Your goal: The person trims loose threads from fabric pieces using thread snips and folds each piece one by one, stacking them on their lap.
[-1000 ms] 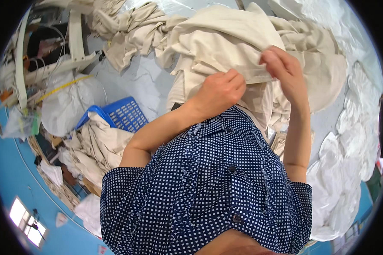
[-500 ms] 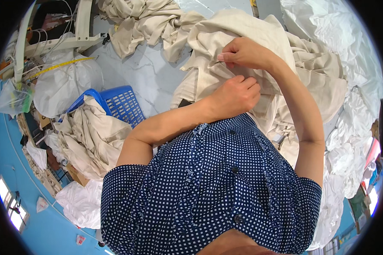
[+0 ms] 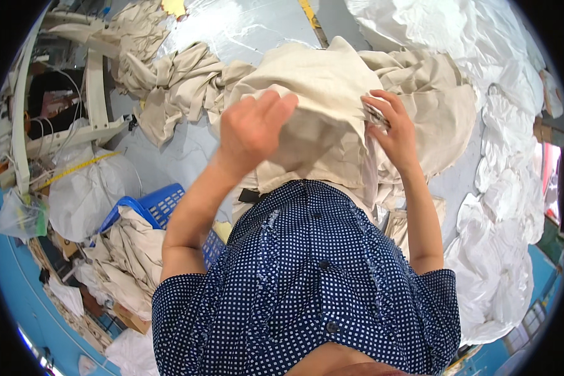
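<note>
A large piece of beige cloth [image 3: 313, 72] is spread in front of me, its raised edge sagging between my hands. My left hand [image 3: 252, 128], slightly blurred, is closed at the cloth's left side with the fingers pinching its edge. At the right side, my right hand [image 3: 395, 130] curls around a small dark metal tool [image 3: 376, 115], which looks like thread snips. Its fingertips are beside the cloth's right edge; whether they also grip the fabric I cannot tell.
More crumpled beige cloth [image 3: 185, 81] lies to the far left. A blue plastic basket [image 3: 163, 203] with beige fabric stands at my left, near a pale metal frame [image 3: 96, 94]. White sheeting [image 3: 501, 250] is heaped along the right. Yellow tape [image 3: 308, 12] marks the floor ahead.
My hands were close together over the cloth; now they are apart, the left moved up and left, the right down and right. The cloth's edge has been lifted between them.
</note>
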`<state>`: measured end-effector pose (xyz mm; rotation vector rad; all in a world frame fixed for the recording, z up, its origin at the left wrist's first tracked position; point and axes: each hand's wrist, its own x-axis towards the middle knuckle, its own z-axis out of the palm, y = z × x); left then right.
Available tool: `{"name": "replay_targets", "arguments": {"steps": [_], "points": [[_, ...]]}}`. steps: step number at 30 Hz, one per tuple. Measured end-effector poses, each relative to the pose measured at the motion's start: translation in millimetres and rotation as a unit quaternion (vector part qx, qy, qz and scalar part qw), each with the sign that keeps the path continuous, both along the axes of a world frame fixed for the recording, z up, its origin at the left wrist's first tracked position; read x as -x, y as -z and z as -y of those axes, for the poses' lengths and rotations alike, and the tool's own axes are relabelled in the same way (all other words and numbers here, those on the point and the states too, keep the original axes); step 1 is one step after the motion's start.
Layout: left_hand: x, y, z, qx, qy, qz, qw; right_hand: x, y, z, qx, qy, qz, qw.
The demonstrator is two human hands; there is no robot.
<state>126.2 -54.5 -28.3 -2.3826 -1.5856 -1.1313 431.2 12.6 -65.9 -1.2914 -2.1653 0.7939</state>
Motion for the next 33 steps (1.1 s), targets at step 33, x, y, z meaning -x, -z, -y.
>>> {"name": "replay_targets", "arguments": {"steps": [33], "points": [[-172.3,82.5,-115.4,0.178,0.219,0.171,0.944,-145.5,-63.3,-78.7,0.059,0.017,0.002,0.998]]}}
